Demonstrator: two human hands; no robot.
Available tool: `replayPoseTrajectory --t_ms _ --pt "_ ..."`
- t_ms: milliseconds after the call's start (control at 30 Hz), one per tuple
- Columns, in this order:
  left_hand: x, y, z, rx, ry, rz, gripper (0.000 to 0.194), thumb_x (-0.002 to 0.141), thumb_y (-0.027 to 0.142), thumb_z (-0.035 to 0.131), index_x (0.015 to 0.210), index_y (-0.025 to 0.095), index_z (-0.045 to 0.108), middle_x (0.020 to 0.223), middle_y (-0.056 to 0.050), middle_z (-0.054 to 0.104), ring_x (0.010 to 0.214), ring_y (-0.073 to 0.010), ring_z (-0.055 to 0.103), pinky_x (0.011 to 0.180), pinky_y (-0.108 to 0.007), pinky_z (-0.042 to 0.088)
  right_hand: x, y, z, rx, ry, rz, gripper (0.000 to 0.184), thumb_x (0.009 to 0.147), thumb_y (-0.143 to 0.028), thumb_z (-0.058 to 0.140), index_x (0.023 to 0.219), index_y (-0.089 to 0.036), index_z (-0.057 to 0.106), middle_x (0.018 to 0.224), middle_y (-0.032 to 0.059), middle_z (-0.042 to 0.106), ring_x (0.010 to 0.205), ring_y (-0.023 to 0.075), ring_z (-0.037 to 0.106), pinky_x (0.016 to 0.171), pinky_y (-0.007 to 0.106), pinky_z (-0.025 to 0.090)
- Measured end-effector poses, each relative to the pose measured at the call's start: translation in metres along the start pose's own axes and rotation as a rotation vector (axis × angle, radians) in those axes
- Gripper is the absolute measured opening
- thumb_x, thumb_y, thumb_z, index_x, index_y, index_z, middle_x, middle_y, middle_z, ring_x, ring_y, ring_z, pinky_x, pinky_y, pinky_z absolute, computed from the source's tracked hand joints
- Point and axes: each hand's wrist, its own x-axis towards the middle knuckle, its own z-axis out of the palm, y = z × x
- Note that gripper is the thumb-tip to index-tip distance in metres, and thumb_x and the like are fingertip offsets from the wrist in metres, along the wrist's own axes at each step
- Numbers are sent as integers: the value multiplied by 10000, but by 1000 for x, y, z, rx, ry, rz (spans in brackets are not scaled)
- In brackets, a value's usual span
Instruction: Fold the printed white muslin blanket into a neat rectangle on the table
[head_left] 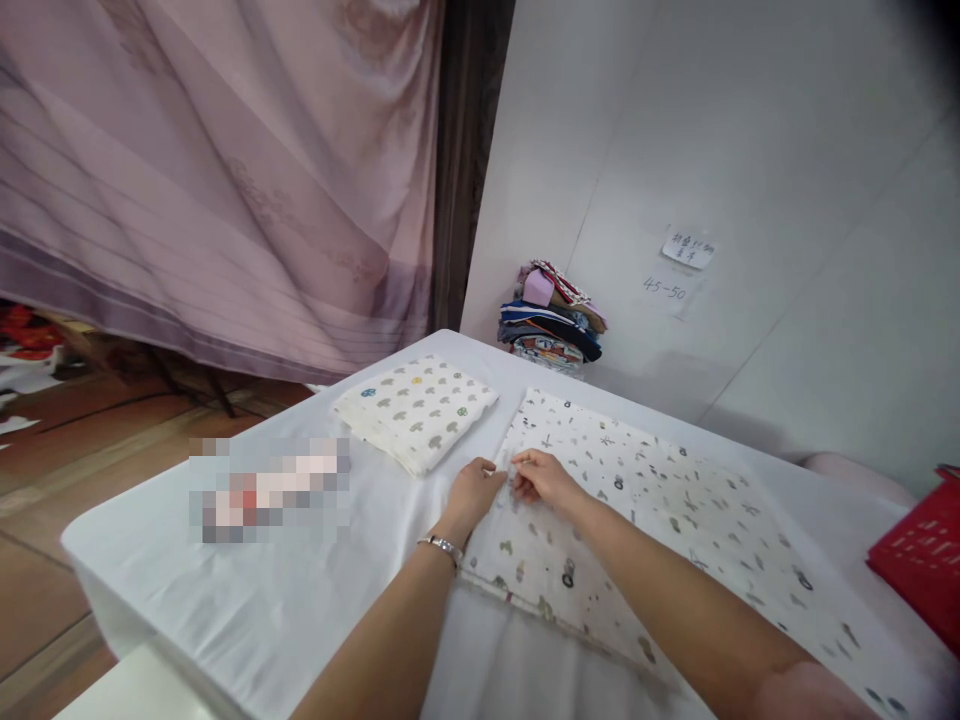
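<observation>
A white patterned cloth (675, 510) lies spread flat on the white table (247, 590). Both my hands meet at its left edge. My left hand (474, 492), with a bracelet on the wrist, pinches the cloth's edge with closed fingers. My right hand (544, 478) pinches the same edge right beside it. A second cloth (416, 410), white with small tree prints, lies folded into a rectangle to the left of my hands.
A pile of folded colourful clothes (553, 318) sits at the table's far edge against the white wall. A red basket (922, 560) stands at the right. A blurred-out object (270, 488) lies on the left of the table. Pink curtains hang behind.
</observation>
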Motion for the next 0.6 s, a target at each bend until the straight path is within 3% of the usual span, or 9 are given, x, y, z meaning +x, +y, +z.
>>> replayPoseTrajectory --t_ms 133,233,367,467,600 --pt "-3 2 -2 48 -43 -14 174 735 313 569 808 157 597 738 -45 651 645 -155 582 526 -232 354 25 -8 -22 -357 100 -99 303 806 -125 419 1081 -174 536 846 38 659 583 113 628 477 197 470" --pt "-7 3 -3 46 -38 2 178 741 313 562 844 171 591 726 -25 644 613 -143 572 518 -232 343 45 -14 -34 -467 136 -191 384 753 -78 434 1078 -214 585 1125 39 615 777 130 640 660 233 510" --pt "-15 7 -1 172 46 182 271 773 256 516 1037 199 536 694 8 619 628 -141 572 551 -233 335 63 -23 -37 -619 41 -349 473 665 -9 460 1023 -245 659 1258 -18 552 1136 165 509 982 255 375" --pt "-22 11 0 305 45 317 235 798 250 492 1028 217 526 722 3 622 666 -149 584 585 -239 335 70 -27 -34 -927 -99 -467 513 673 -19 461 1083 -267 645 1335 -18 488 1191 189 472 995 277 355" --pt "-27 15 0 365 5 394 175 821 249 473 984 224 532 774 -12 634 730 -162 601 630 -246 350 75 -28 -34 -1223 -206 -561 385 713 -71 479 985 -263 671 1343 -8 480 1118 206 533 881 284 426"
